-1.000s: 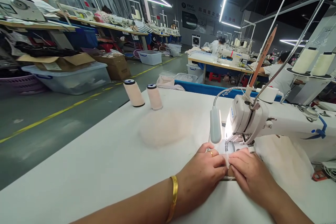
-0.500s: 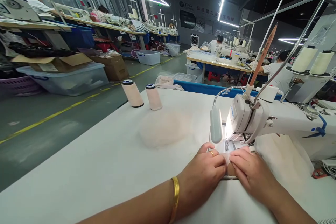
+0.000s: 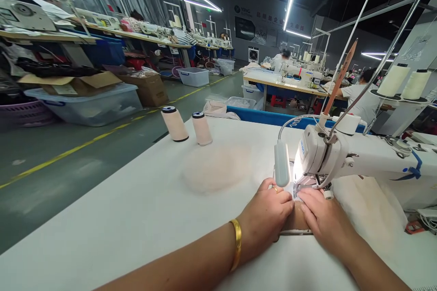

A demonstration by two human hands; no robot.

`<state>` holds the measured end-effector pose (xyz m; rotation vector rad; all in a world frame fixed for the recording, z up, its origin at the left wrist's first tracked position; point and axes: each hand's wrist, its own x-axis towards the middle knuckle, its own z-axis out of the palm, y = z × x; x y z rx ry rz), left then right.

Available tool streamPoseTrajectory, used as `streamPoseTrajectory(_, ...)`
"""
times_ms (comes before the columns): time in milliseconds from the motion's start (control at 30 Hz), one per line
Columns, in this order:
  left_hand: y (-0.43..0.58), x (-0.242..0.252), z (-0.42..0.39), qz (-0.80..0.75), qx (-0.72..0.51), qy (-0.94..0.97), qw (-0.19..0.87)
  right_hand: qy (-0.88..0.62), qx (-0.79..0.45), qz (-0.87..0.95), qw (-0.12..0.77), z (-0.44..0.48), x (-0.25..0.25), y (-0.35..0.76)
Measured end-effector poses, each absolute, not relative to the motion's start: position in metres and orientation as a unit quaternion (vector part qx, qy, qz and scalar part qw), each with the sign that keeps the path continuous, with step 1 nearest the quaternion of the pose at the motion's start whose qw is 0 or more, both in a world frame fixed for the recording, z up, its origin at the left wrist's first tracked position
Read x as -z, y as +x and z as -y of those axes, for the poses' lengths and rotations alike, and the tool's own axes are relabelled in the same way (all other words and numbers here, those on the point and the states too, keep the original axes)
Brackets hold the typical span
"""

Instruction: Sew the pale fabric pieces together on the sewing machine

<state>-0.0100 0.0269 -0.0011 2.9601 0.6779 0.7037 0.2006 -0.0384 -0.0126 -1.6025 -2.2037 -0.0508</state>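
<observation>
My left hand [image 3: 268,211], wearing a ring and a gold bangle, is closed with curled fingers just left of the presser foot [image 3: 297,188]. My right hand [image 3: 326,218] lies to the right of the foot, its fingers pressed together and down by the needle area. A small bit of thin pale fabric [image 3: 295,197] shows between my fingertips, mostly hidden by them. Above both hands stands the lit head of the white sewing machine [image 3: 316,150]. A brown plate [image 3: 297,218] in the table shows between my wrists and the foot.
Two cones of peach thread, one taller [image 3: 175,125] and one shorter [image 3: 202,129], stand at the table's far edge. A pale sheer oval piece [image 3: 216,168] lies to the left. More pale fabric [image 3: 368,213] lies under the machine arm. A grey lamp [image 3: 282,163] hangs close to my left fingers.
My hands have spread slightly apart at the wrists, uncovering more of the brown plate. My left forearm has shifted a little to the right. The view has tilted slightly.
</observation>
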Motion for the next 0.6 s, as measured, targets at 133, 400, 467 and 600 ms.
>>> streamPoseTrajectory(133,-0.009,0.000,-0.031,-0.225,-0.221,0.949,0.003,-0.588,0.029,0.784,0.198,0.038,0.018,0.202)
streamPoseTrajectory(400,-0.005,-0.004,-0.037,-0.286,-0.160,0.945,0.014,-0.571,0.023,0.789,0.224,0.039,0.021,0.203)
streamPoseTrajectory(467,-0.004,-0.006,-0.038,-0.289,-0.141,0.947,0.011,-0.559,0.027,0.794,0.238,0.039,0.020,0.202)
streamPoseTrajectory(600,-0.011,-0.010,-0.038,-0.294,-0.133,0.947,-0.001,-0.517,0.039,0.811,0.271,0.039,0.021,0.204)
